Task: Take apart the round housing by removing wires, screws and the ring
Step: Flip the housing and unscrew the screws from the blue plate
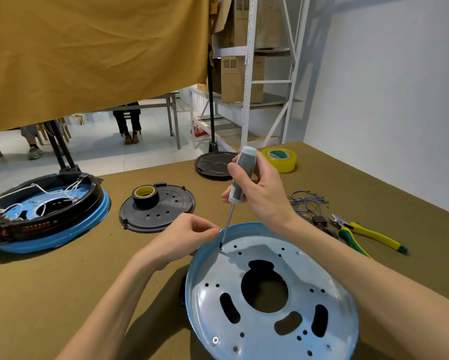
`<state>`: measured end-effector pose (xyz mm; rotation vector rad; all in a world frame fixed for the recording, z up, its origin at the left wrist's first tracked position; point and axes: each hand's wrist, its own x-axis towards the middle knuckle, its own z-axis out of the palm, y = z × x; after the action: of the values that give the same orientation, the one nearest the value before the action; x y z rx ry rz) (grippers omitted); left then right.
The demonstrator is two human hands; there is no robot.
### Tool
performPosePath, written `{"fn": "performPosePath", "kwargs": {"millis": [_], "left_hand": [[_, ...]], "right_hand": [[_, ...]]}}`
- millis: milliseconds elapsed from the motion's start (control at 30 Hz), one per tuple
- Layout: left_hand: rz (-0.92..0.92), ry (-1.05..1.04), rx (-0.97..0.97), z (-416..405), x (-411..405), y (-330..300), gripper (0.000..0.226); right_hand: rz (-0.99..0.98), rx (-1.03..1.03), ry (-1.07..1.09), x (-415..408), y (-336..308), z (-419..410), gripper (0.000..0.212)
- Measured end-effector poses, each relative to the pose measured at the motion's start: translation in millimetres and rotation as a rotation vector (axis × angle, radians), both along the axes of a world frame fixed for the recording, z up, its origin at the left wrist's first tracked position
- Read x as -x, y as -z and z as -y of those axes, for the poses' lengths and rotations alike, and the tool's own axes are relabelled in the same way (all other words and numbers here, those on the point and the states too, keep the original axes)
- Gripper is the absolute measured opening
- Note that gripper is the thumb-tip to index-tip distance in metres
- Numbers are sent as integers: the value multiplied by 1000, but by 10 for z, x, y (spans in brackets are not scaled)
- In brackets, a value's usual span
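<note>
Your right hand (259, 196) grips the grey screwdriver (240, 183), its tip down on a screw (221, 247) near the far-left rim of the blue round housing (270, 294). Your left hand (184, 237) pinches that rim beside the shaft, over the tabletop (62, 294).

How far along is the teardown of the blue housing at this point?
Done: the near housing looks stripped of wiring, and loose blue wires lie by the pliers. In hand: the right hand holds a screwdriver with its tip at a screw near the rim while the left hand steadies the edge. Left: a screw remains at the near edge; a second housing is still wired.
</note>
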<state>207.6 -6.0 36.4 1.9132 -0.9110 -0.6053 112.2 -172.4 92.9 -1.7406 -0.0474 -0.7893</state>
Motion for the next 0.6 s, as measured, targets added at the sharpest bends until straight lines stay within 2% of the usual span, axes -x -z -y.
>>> {"fn": "performPosePath", "kwargs": {"millis": [300, 600], "left_hand": [[73, 50, 5, 48, 121, -37, 26], [112, 38, 15, 59, 121, 0, 33]], "right_hand": [[-8, 97, -5, 106, -11, -25, 14], [-5, 97, -10, 189, 11, -40, 18]]}}
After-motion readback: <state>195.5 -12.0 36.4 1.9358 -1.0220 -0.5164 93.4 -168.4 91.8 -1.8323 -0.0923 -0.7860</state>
